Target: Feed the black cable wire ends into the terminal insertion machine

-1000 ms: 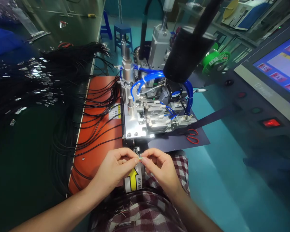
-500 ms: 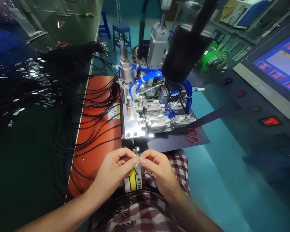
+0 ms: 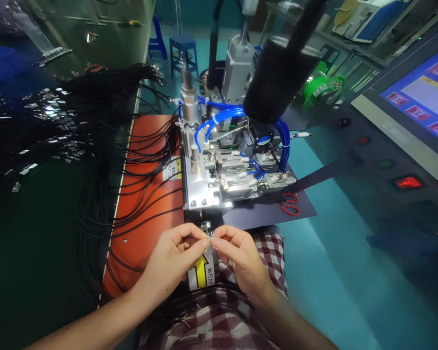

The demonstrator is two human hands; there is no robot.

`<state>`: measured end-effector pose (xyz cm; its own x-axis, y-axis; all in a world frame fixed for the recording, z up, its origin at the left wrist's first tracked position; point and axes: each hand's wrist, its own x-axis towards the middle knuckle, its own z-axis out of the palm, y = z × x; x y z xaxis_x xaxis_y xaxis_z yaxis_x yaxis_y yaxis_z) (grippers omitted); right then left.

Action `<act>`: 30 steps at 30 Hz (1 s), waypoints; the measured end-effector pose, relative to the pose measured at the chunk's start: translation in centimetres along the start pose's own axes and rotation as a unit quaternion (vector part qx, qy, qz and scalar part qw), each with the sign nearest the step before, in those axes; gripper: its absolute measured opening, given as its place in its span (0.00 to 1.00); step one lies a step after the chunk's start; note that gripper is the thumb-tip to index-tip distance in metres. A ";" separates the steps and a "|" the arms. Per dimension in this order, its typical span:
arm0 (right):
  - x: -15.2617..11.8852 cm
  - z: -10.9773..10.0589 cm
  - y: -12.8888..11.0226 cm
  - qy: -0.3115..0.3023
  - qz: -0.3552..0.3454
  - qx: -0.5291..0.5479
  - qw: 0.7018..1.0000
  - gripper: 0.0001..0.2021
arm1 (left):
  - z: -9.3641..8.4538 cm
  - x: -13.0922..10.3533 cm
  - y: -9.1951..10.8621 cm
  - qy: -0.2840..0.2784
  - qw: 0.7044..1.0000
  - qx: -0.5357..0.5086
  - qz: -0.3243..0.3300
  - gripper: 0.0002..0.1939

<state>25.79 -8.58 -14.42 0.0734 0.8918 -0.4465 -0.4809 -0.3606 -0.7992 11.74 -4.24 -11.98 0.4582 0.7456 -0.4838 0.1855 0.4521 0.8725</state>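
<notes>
My left hand (image 3: 173,250) and my right hand (image 3: 241,253) meet just in front of the machine, thumb and forefinger pinched on each. Between their tips are fine wires (image 3: 210,237), pale and greenish, mostly covered by the fingers. Right behind the fingertips sits a small metal and white fixture (image 3: 207,226) at the machine's front edge. Below the hands shows a label with a yellow arrow (image 3: 202,276). Several black cables (image 3: 146,194) run over the orange cover (image 3: 138,257) on the left, their ends going under the metal plate (image 3: 199,187).
A pneumatic machine with blue hoses (image 3: 226,114) stands ahead, under a black cylinder (image 3: 277,80). Red-handled scissors (image 3: 290,204) lie on the dark shelf to its right. Piled black cables with metal-tipped ends (image 3: 54,116) cover the left bench. A control panel with screen (image 3: 419,107) stands right.
Both hands stay in nearly the same place. The fingertips have shifted slightly around the wires, and less of the yellow-green colour shows between them.
</notes>
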 end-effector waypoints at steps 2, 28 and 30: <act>0.0 0.0 0.0 0.000 0.002 -0.005 1.000 0.05 | 0.0 0.0 0.0 0.002 1.000 0.005 0.004 0.09; -0.2 -0.2 0.2 0.030 -0.141 -0.202 0.969 0.07 | -0.4 0.4 0.2 0.012 0.980 0.169 0.103 0.07; 0.1 -0.4 0.3 0.022 -0.129 -0.183 0.974 0.08 | -0.8 0.6 0.2 0.016 0.955 0.252 0.155 0.07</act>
<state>26.01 -8.75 -14.83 0.1924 0.9557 -0.2228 -0.0979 -0.2072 -0.9734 11.33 -3.29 -12.10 0.5337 0.8239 -0.1910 0.4435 -0.0803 0.8927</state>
